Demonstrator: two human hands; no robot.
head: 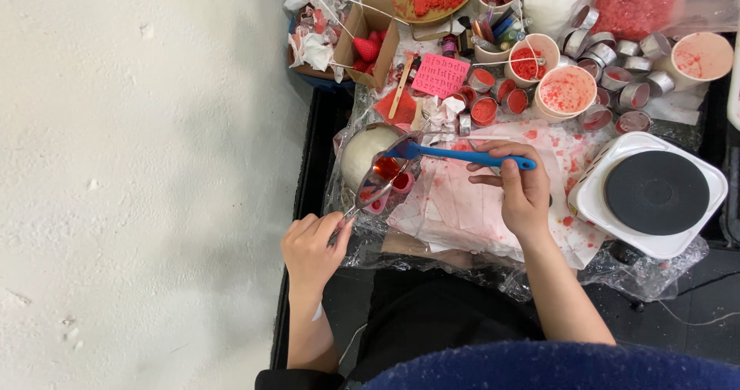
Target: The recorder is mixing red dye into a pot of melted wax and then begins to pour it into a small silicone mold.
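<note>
Left hand fingers pinch the handle of a small pot tilted over the pink mould, just left of the hotplate, right hand fingers closed on the blue spatula scraping red wax; keep tilt shallow, lip over cavity.

Glossy blue plastic spatula; shiny, probably metal ladle.

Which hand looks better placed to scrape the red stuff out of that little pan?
Probably the right hand: it already grips the blue spatula, whose blade sits in the small metal pan. The left hand is busy holding the pan's handle.
</note>
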